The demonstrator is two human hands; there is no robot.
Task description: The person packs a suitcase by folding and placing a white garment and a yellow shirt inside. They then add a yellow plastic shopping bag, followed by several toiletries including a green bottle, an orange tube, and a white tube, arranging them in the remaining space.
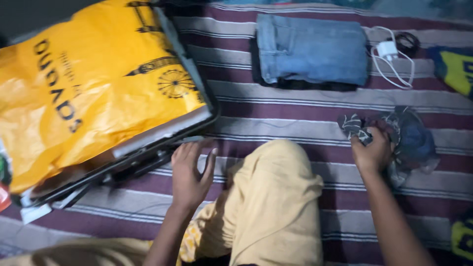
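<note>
My left hand (189, 172) rests open and flat on the striped bedsheet (276, 106), just beside the lower edge of an open dark suitcase (148, 152). A large yellow plastic bag (84, 88) lies on top of the suitcase. My right hand (373, 150) is closed on a crumpled dark patterned cloth (404, 135) lying on the sheet to the right. My bent knee in tan trousers (273, 197) sits between the two hands.
Folded blue jeans (311, 49) lie at the top centre on a dark garment. A white charger with its cable (391, 56) and a dark coiled item (408, 42) lie to their right. Yellow-and-blue fabric (457, 69) shows at the right edge.
</note>
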